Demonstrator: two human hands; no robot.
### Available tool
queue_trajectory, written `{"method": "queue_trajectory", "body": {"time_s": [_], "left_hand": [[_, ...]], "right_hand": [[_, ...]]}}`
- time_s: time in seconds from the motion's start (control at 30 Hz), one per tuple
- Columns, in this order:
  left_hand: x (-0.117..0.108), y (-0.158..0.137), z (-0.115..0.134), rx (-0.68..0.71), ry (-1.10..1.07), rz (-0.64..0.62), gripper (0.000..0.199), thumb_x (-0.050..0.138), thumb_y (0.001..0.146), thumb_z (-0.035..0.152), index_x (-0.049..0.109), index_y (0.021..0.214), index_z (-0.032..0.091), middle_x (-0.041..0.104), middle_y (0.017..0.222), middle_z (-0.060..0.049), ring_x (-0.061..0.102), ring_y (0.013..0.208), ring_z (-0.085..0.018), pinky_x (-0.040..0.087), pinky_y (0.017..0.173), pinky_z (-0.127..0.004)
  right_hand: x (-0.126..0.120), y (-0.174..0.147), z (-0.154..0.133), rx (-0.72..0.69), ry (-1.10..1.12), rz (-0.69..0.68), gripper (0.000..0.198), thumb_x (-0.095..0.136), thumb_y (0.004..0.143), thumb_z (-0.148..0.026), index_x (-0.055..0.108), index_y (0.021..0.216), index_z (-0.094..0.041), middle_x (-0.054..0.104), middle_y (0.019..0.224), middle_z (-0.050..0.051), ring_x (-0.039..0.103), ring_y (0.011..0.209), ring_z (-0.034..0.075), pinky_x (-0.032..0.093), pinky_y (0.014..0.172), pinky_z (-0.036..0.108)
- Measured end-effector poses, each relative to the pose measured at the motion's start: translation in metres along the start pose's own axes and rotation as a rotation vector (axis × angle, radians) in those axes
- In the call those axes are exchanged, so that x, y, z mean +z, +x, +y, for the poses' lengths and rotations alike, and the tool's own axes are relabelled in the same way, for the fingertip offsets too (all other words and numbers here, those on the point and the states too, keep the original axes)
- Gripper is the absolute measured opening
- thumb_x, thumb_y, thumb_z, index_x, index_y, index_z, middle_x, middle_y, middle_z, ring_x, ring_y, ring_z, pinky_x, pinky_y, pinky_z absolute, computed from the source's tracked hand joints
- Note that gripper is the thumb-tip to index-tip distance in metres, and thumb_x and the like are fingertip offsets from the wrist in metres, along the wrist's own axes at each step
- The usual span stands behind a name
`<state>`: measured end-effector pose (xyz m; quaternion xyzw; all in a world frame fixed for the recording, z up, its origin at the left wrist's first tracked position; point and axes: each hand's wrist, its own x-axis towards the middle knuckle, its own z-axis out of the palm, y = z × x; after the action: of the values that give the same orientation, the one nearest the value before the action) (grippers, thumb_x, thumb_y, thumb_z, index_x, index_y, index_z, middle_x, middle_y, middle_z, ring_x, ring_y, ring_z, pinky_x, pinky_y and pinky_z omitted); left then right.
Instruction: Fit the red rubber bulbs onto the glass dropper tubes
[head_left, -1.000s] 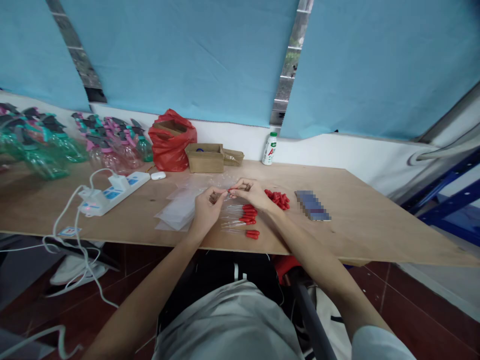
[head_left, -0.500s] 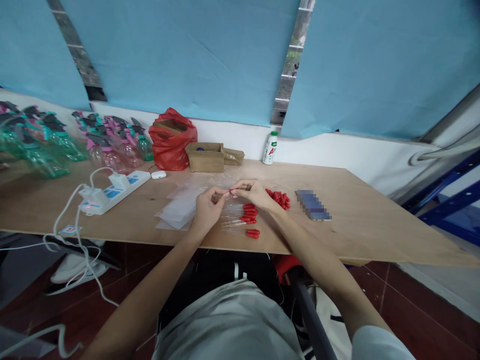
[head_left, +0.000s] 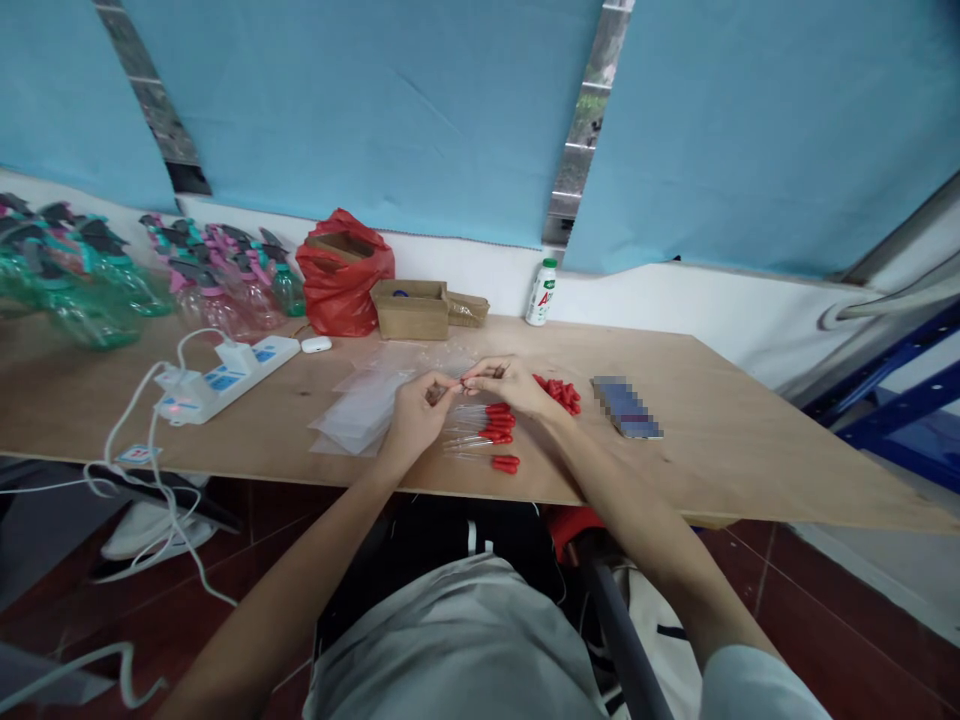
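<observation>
Over the middle of the table, my left hand [head_left: 418, 415] and my right hand [head_left: 504, 384] meet fingertip to fingertip, both closed in a pinch. A bit of red shows at the right fingertips, seemingly a rubber dropper bulb [head_left: 464, 381]; most of it is hidden. What the left fingers grip is too small and covered to make out. Just below the hands lie several glass droppers [head_left: 495, 434] with red bulbs, their clear tubes pointing left. Beside my right wrist is a pile of loose red rubber bulbs [head_left: 559, 394]. Clear plastic bags [head_left: 352, 415] lie left of my left hand.
A phone [head_left: 627, 407] lies to the right. Along the back stand a white bottle [head_left: 541, 293], a cardboard box [head_left: 411, 312] and a red plastic bag [head_left: 341, 285]. Leftward are a power strip [head_left: 232, 380] with cables and several spray bottles [head_left: 217, 300].
Both hands stay pinched together at nearly the same spot, with only a slight shift of the fingertips. The whole view has moved a little; the droppers and bulbs lie as before.
</observation>
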<state>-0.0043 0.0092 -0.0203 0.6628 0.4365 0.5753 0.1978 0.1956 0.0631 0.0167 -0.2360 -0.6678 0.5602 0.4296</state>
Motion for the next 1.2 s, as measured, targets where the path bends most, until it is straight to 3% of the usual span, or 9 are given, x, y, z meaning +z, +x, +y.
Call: {"method": "queue_trajectory", "body": {"time_s": [0.63,1.2], "left_hand": [[0.001,0.002,0.002,-0.032,-0.063,-0.012,0.014,0.074,0.091,0.035,0.077,0.088,0.022,0.077,0.079,-0.004,0.067,0.069,-0.019,0.049,0.066,-0.033],[-0.002,0.0,0.002,0.02,0.136,0.002,0.015,0.07,0.096,0.032,0.075,0.087,0.021,0.07,0.071,0.0,0.052,0.058,-0.014,0.036,0.059,-0.029]], "right_hand": [[0.001,0.0,0.009,0.034,0.032,0.018,0.04,0.098,0.072,-0.048,0.081,0.09,-0.017,0.082,0.081,0.004,0.078,0.076,0.016,0.067,0.082,0.031],[0.004,0.002,0.015,0.045,0.0,0.033,0.047,0.096,0.072,-0.055,0.08,0.094,-0.016,0.082,0.082,0.005,0.08,0.079,0.018,0.068,0.083,0.032]]}}
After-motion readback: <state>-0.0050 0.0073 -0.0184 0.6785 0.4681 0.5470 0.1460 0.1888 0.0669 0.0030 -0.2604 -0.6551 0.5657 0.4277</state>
